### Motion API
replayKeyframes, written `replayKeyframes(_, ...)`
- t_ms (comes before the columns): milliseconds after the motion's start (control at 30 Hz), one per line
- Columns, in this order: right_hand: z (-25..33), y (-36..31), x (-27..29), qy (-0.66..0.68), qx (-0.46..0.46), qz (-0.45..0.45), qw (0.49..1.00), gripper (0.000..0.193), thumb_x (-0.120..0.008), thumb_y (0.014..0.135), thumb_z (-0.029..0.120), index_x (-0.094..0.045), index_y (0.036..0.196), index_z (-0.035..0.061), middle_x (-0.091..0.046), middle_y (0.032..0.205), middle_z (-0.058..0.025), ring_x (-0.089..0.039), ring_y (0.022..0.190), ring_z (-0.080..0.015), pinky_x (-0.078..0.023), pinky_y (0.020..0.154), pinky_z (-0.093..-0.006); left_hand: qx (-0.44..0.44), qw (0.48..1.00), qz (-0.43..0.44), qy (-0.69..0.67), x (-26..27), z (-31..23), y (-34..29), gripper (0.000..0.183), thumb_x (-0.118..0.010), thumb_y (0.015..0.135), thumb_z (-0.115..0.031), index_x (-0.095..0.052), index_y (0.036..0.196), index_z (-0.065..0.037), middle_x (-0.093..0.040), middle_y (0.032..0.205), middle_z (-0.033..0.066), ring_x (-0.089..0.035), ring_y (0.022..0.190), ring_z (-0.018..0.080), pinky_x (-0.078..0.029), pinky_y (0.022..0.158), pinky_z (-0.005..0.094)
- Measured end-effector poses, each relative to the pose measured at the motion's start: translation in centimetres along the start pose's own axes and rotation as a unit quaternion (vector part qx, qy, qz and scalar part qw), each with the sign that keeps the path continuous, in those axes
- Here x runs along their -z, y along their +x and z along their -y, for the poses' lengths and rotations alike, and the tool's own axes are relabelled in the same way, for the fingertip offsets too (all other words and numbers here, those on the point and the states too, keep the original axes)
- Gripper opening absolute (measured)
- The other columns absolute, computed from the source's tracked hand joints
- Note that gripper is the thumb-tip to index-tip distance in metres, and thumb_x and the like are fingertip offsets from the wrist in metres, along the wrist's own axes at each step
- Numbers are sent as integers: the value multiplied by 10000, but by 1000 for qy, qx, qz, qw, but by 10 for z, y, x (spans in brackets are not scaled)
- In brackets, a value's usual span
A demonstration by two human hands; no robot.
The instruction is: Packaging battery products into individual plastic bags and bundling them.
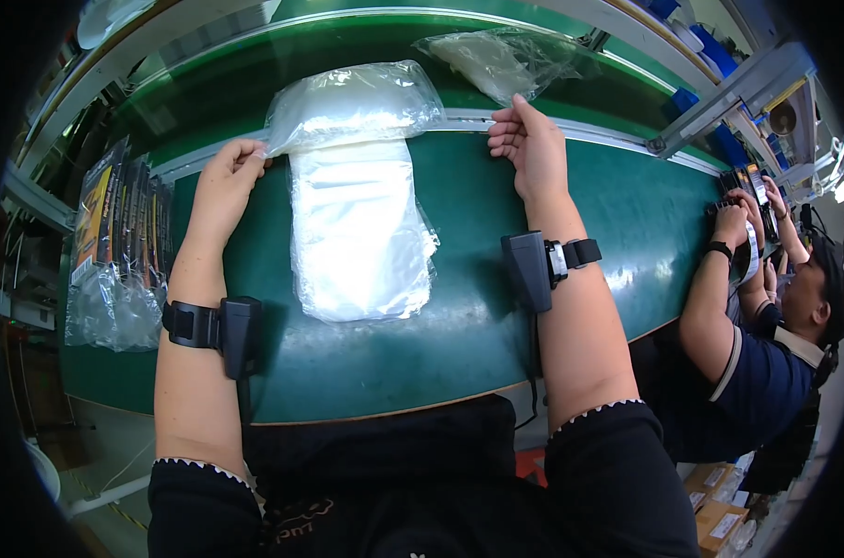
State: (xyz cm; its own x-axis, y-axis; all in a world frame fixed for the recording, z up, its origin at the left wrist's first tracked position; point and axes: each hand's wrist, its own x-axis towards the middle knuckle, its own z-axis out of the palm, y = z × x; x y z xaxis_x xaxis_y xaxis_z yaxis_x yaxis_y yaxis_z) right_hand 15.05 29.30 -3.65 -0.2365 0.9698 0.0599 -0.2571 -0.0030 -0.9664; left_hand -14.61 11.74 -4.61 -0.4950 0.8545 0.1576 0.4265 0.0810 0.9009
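Okay, left hand (225, 181): thumb and fingertips pinched on near-left corner of the clear bag (357, 100).
Right hand (535, 153): half open, fingers loosely curled, nothing gripped; by the crumpled bag (492, 60), contact unclear.
Flat bag stack (357, 232): on the green bench (473, 209), between the hands, clear bag at its far end.
Bench left: row of wrapped packs (129, 219).
Far right, I see: a co-worker (766, 363).

Pale metal framing (740, 96) borders a glossy green workbench (468, 325).

The head camera looks down at the bench (478, 344).
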Motion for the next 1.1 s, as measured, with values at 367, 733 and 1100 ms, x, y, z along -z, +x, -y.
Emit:
replayKeyframes(367, -4, 0, -10, -242, 23, 69, 967, 234, -575, 880, 227, -643, 860, 4, -604, 720, -26, -537, 631, -86, -430, 598, -215, -2, 1000, 20, 17, 6, 0, 1, 197, -539, 897, -155, -603, 1010, -7, -610, 865, 13, -521, 773, 79, -416, 719, 209)
replayKeyframes(733, -4, -1, -10, -247, 27, 58, 967, 229, -571, 881, 228, -651, 857, 14, -603, 725, -12, -524, 634, -74, -426, 611, -210, 19, 999, -13, -46, 6, 1, 1, 246, -535, 915, -207, -619, 1035, -8, -619, 906, 27, -530, 798, 81, -418, 712, 207)
replayKeyframes(1100, -4, 0, -9, -252, 20, 64, 965, 229, -569, 879, 229, -656, 867, 17, -596, 724, -4, -514, 642, -69, -416, 619, -205, 17, 1000, 19, 4, 4, 5, 3, 239, -545, 907, -203, -609, 1046, -19, -621, 899, 11, -519, 798, 66, -406, 727, 204)
